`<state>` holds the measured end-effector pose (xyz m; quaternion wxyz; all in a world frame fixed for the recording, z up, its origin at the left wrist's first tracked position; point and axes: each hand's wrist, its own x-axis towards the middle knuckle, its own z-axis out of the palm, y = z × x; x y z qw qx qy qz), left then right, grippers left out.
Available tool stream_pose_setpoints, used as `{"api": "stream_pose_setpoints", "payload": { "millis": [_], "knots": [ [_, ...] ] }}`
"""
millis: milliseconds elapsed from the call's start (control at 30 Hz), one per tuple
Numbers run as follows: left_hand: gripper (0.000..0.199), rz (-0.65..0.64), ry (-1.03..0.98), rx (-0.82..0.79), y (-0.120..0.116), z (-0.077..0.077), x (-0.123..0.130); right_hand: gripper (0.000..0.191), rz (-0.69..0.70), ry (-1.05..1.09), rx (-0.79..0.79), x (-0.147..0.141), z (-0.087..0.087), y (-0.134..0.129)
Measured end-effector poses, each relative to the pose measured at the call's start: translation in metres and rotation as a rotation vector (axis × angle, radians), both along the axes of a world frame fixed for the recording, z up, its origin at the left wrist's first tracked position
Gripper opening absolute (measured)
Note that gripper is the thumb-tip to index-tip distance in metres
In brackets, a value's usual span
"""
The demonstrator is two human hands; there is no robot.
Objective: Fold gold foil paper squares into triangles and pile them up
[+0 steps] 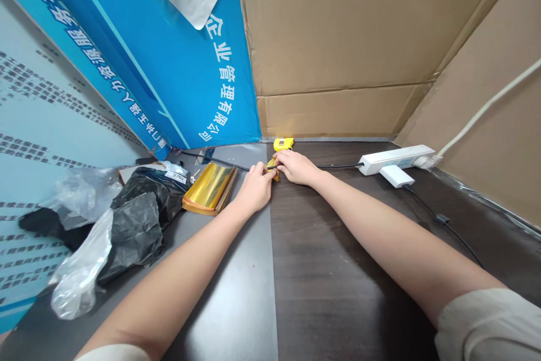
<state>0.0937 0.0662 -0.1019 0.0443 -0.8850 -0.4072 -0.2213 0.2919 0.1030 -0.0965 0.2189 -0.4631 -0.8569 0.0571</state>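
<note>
The loose-looking gold film (pixel 276 175) risked slipping or creasing if either pinch slackened; a hard tug on the black cable (pixel 338 166) might have dragged the power strip (pixel 395 158) at 3 o'clock. Left hand (pixel 256 186) and right hand (pixel 299 168) were both pinched on the cable — ahead, at 12 o'clock. Its long axis ran 9-to-3, the right end meeting the strip.

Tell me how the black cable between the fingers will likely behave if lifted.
The black cable looks thin and runs in a shallow bend, so it would probably flex rather than stay rigid. Its slimness suggests little weight. Because its right end meets the white power strip, a hard pull might tug that along too.
</note>
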Motion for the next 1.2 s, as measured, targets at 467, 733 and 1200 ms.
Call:
{"api": "stream_pose_setpoints", "payload": {
  "millis": [467,733,1200],
  "knots": [
    [0.027,-0.101,-0.106,-0.014,-0.002,0.001,-0.003,0.009,0.007,0.005,-0.052,-0.001,0.001,0.000],
    [0.029,-0.120,-0.171,-0.017,0.003,-0.004,-0.003,0.008,0.052,0.035,-0.057,0.001,-0.003,0.005],
    [0.018,-0.126,-0.203,-0.051,-0.001,-0.003,-0.004,0.012,0.059,0.068,-0.041,0.001,-0.012,0.012]
  ]
}}
